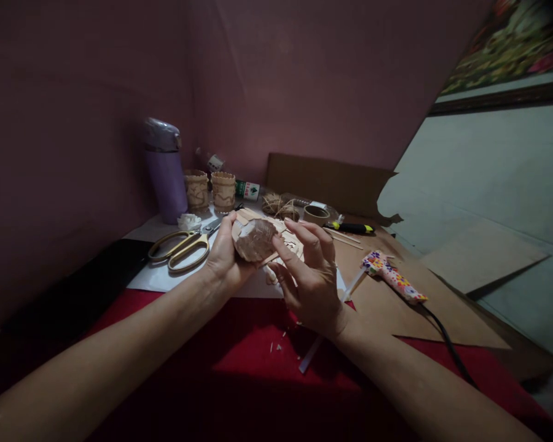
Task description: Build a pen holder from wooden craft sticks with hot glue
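Round brown piece [257, 240] is resting in L hand [223, 258], above the surface [239, 325], that grip clasping its side; R hand [316, 285] is hanging unclenched, 1 fingertip [277, 241] apparently touching the rim. Poss. risk: too hard a push while L grip is slackening, sending it slipping.

Left hand [225, 255]: one. Right hand [311, 279]: one. Round brown workpiece [257, 240]: one. Tumbler [166, 184]: one. Carved cups [223, 193]: two. Scissors [188, 244]: one pair. Glue gun [396, 279]: one. Tape roll [316, 220]: one. Yellow-black cutter [352, 228]: one. Framed picture [520, 52]: one. Twine bundles [273, 203]: count unclear.
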{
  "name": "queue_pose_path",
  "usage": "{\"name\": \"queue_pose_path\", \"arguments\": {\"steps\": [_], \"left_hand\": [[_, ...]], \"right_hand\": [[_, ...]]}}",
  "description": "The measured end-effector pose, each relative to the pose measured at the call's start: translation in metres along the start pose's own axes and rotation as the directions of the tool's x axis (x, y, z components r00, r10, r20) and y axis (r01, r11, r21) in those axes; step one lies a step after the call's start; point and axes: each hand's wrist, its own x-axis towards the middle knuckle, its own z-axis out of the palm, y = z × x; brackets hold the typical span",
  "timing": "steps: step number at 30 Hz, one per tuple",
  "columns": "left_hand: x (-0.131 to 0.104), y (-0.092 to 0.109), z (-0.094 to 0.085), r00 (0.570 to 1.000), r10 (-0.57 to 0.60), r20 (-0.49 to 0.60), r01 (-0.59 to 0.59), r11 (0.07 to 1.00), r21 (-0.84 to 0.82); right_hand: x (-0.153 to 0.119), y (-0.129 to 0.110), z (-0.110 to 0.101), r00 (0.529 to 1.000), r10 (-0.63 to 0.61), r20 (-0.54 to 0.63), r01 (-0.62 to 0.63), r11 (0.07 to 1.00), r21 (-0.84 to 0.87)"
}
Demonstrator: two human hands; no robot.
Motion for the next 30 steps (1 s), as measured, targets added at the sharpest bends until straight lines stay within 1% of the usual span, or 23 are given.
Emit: {"name": "queue_pose_path", "arguments": {"steps": [6, 11, 18, 25, 27, 30], "left_hand": [[0.0023, -0.0014, -0.0023, 1.000, 0.005, 0.018, -0.004, 1.000, -0.026], [-0.0015, -0.0024, 0.0019, 1.000, 0.017, -0.002, -0.017, 1.000, -0.006], [-0.0014, -0.0048, 0.0026, 0.999, 0.038, 0.035, -0.038, 0.999, -0.018], [-0.0037, -0.0043, 0.0042, 0.999, 0.040, 0.001, -0.040, 0.999, 0.011], [-0.0033, -0.0042, 0.0046, 0.998, 0.067, -0.008, -0.067, 0.997, 0.027], [-0.0014, -0.0050, 0.0041, 0.985, 0.174, 0.005, -0.174, 0.984, 0.041]], "right_hand": [[-0.0019, 0.0014, 0.0026, 0.999, 0.025, 0.034, -0.027, 0.999, 0.042], [-0.0014, 0.0037, 0.0025, 0.999, 0.040, 0.023, -0.042, 0.995, 0.090], [-0.0011, 0.0062, 0.0002, 0.999, 0.052, 0.015, -0.053, 0.990, 0.128], [-0.0020, 0.0077, 0.0016, 0.997, 0.066, 0.034, -0.070, 0.988, 0.137], [-0.0020, 0.0075, 0.0015, 0.997, 0.064, 0.039, -0.069, 0.989, 0.133], [-0.0017, 0.0060, -0.0004, 0.997, 0.065, 0.039, -0.069, 0.988, 0.135]]}}
